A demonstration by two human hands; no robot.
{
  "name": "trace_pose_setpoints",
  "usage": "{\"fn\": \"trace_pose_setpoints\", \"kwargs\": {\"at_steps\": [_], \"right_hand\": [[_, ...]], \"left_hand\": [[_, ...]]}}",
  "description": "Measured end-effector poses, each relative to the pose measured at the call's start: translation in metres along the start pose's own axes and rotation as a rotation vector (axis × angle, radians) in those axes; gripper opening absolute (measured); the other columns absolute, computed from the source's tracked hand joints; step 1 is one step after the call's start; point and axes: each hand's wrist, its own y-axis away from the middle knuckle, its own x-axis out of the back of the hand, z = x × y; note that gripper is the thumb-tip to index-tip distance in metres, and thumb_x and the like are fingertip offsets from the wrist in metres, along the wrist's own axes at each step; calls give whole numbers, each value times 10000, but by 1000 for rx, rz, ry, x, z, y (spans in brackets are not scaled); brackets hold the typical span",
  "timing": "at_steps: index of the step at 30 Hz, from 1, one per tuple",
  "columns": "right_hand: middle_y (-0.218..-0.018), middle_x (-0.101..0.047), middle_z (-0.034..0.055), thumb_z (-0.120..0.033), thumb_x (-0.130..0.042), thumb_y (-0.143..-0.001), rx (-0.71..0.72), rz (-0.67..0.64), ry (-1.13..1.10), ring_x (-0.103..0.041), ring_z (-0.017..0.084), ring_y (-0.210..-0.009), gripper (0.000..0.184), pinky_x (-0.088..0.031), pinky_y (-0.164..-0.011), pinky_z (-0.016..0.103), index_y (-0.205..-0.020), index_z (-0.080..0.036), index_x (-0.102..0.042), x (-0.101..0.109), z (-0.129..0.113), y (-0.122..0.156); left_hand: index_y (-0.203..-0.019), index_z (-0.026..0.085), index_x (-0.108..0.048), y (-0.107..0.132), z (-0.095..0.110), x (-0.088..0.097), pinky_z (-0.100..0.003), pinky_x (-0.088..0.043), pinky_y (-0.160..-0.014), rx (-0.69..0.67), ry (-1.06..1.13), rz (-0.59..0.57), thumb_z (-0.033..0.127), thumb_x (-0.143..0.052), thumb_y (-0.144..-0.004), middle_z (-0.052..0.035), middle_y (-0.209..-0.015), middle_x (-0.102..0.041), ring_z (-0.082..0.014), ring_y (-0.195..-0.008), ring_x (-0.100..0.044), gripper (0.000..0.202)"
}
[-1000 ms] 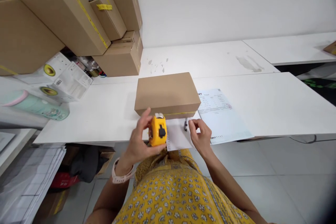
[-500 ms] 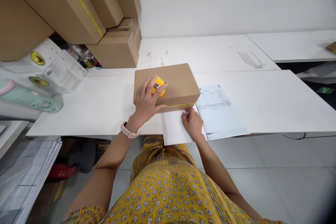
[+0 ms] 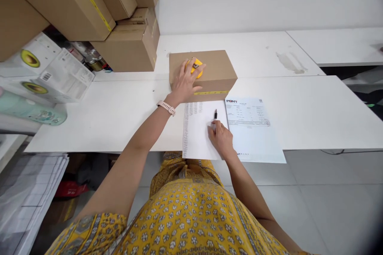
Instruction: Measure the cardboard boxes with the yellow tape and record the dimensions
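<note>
My left hand (image 3: 184,81) reaches out over a brown cardboard box (image 3: 218,69) on the white table (image 3: 119,111). Its fingers are wrapped round a yellow tape measure (image 3: 196,67) that rests on the box top. My right hand (image 3: 220,138) sits closer to me, fingers closed round a black pen (image 3: 215,114) whose tip points away over a white sheet with a printed column (image 3: 196,127). Beside that sheet, to the right, lies a printed form (image 3: 253,127).
Stacked cardboard boxes (image 3: 89,4) lean at the back left above white product boxes (image 3: 54,75) and a mint-green bottle (image 3: 32,107) lying on its side. A second white table (image 3: 338,46) stands back right. Papers (image 3: 26,191) lie low on the left.
My left hand carried the tape measure from in front of me onto the box top, and the box now lies farther from me. My right hand drew back and now holds the pen over the sheet.
</note>
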Motion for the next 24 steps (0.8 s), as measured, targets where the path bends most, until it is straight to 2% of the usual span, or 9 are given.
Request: {"fn": "trace_pose_setpoints", "kwargs": {"at_steps": [2,4,6,8,10,12,15,19,24], "right_hand": [[-1071,-753,117,-228,-447,-1021,14,-40,11,-657,202,-752,289,-332,-612,290,-1270,-153,-574,4,1,-1],[-1051,-757,119,-185,-420,-1018,33,-63,28,-654,202,-727,322,-332,-606,290,-1304,-145,-562,7,1,-2],[-1053,-757,128,-168,-407,-1012,47,-67,40,-659,207,-731,340,-343,-609,292,-1305,-138,-577,9,2,0],[-1062,-755,140,-169,-410,-1002,52,-67,49,-662,213,-730,343,-359,-613,297,-1279,-134,-611,11,3,2],[-1049,-754,151,-156,-432,-970,46,-72,43,-657,219,-715,354,-375,-617,308,-1252,-127,-644,12,7,4],[-1002,-754,148,-153,-472,-925,33,-69,-28,-647,218,-700,347,-399,-632,318,-1198,-124,-683,13,14,5],[-799,-726,77,-207,-501,-898,12,-107,-385,-623,198,-651,295,-449,-648,325,-1069,-156,-736,17,27,7],[-737,-711,22,-325,-567,-912,42,-208,-1015,-671,187,-705,250,-550,-730,357,-1029,-208,-755,25,32,13],[-845,-747,30,-406,-747,-868,116,-198,-1233,-709,182,-791,232,-591,-783,369,-1035,-244,-736,33,16,19]], "left_hand": [[-1604,279,-370,-5,3,-1,-724,-236,-1236,-28,-2,14,459,-802,-863,-145,-1697,-270,-437,-1601,-130,876],[-1619,263,-337,5,9,0,-725,-110,-1264,-52,-17,53,412,-764,-896,-146,-1719,-231,-424,-1619,-67,853],[-1625,243,-319,33,16,-1,-685,-25,-1286,-60,-38,93,375,-681,-954,-144,-1740,-193,-384,-1633,-15,774],[-1615,202,-331,76,24,-7,-624,-25,-1308,-55,-43,68,368,-567,-1014,-157,-1740,-208,-332,-1640,-29,666],[-1590,172,-370,126,30,-16,-576,-70,-1320,-98,-24,-95,408,-486,-1047,-164,-1712,-296,-296,-1636,-115,603],[-1599,152,-354,172,37,-24,-611,-81,-1307,-131,-14,-330,524,-475,-1040,-181,-1702,-315,-325,-1625,-167,682],[-1640,115,-269,212,49,-28,-634,-93,-1295,-77,-35,-500,619,-444,-1030,-192,-1724,-240,-355,-1623,-154,810],[-1644,80,-245,222,67,-30,-644,-92,-1291,28,-72,-472,631,-450,-1024,-207,-1731,-194,-377,-1624,-126,855],[-1648,109,-247,222,81,-38,-669,-100,-1281,119,-78,-434,621,-482,-1011,-207,-1728,-208,-382,-1622,-131,851]]}}
